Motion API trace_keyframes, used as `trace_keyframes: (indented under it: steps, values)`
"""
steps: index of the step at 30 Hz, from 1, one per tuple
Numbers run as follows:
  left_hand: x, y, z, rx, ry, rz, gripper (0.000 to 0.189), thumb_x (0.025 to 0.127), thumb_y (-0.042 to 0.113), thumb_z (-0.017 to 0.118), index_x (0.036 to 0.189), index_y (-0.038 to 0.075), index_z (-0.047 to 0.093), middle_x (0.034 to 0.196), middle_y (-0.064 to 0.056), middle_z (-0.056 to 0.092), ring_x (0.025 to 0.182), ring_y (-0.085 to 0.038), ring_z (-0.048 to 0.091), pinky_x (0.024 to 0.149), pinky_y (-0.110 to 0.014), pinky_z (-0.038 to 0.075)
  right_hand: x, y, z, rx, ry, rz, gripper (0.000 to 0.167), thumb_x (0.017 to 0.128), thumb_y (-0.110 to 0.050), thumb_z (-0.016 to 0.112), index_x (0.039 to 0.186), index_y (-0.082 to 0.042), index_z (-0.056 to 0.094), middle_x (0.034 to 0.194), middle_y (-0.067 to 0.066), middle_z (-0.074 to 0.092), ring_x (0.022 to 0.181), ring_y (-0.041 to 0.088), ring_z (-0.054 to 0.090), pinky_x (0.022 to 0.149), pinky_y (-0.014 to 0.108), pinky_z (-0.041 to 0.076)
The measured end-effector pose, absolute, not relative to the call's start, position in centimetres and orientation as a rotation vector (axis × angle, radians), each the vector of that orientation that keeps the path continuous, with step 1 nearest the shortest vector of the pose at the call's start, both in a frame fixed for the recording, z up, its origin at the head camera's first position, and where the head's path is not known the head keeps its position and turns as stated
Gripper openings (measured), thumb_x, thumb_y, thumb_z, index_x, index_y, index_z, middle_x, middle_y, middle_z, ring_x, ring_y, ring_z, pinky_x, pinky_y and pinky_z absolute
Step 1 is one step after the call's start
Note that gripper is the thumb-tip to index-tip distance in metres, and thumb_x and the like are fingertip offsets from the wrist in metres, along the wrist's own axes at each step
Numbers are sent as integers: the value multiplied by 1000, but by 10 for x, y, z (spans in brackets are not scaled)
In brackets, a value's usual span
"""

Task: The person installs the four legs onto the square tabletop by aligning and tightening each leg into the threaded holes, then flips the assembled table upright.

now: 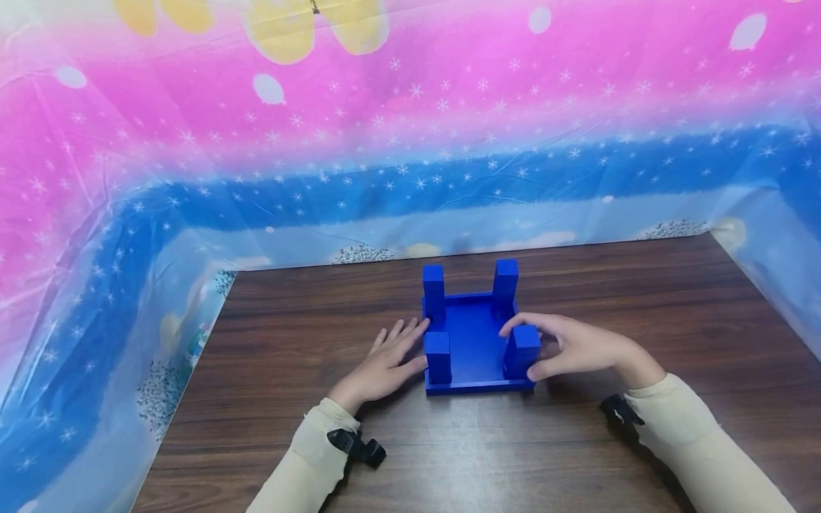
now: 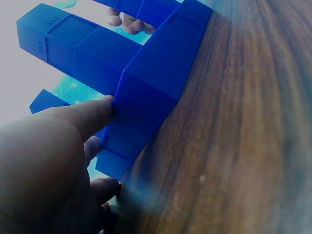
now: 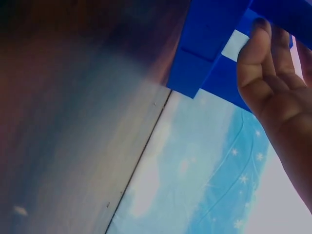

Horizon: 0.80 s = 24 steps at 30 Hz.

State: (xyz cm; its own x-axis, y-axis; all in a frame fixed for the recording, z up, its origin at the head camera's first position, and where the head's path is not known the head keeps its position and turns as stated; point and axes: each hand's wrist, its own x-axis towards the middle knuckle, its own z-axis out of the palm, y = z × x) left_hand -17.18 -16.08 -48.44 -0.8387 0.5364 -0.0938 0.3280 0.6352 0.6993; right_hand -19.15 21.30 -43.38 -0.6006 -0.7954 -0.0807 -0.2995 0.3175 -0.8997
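A blue rectangular tray-like base [image 1: 473, 342] lies on the table with a square post standing at each corner. My left hand [image 1: 385, 367] is at its left side, fingers stretched out. In the left wrist view its thumb [image 2: 92, 114] touches the base's side wall [image 2: 146, 97]; the other fingertips are partly hidden along that wall. My right hand [image 1: 586, 345] is curled around the near right post [image 1: 522, 349], index finger behind it and thumb in front. The near left post [image 1: 439, 356] stands beside my left thumb. Raised numbers mark a post [image 2: 73, 41].
The base stands on a dark wood-grain table [image 1: 308, 306]. Behind and at both sides hangs a pink and blue cloth [image 1: 410, 142] with snowflakes, meeting the table's back edge. Black straps [image 1: 355, 445] sit on both sleeved wrists.
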Motion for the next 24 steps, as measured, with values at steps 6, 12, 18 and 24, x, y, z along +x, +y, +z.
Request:
trace_keyframes:
  steps: [6,12,18,24]
  values:
    - [-172,-161,-484,697,2567,1011,69,112,43,49,171,24,19,175,-12,16,163,-30,0,129,-55,-5,-193,215,-433,-1052,1951,-1298,61,91,12,65,148,-1,46,148,27,47,69,35,68,74,44,63]
    - [-171,-161,-484,697,2562,1012,69,112,44,48,171,24,18,175,-12,16,163,-30,0,129,-55,-5,-195,215,-433,-1086,2003,-1268,61,90,16,58,147,-5,48,145,20,55,54,7,43,62,34,58]
    - [-172,-161,-484,696,2560,1009,69,112,45,48,171,25,17,176,-11,15,163,-29,-1,129,-55,-6,-195,215,-434,-1083,2009,-1279,61,89,18,57,147,-1,47,145,19,56,59,26,57,68,40,62]
    - [-172,-160,-484,690,2560,1010,69,112,44,48,171,24,18,176,-11,15,163,-30,-1,129,-55,-6,-195,214,-433,-1060,1995,-1292,61,90,18,56,147,-1,47,145,17,55,83,42,70,75,49,63]
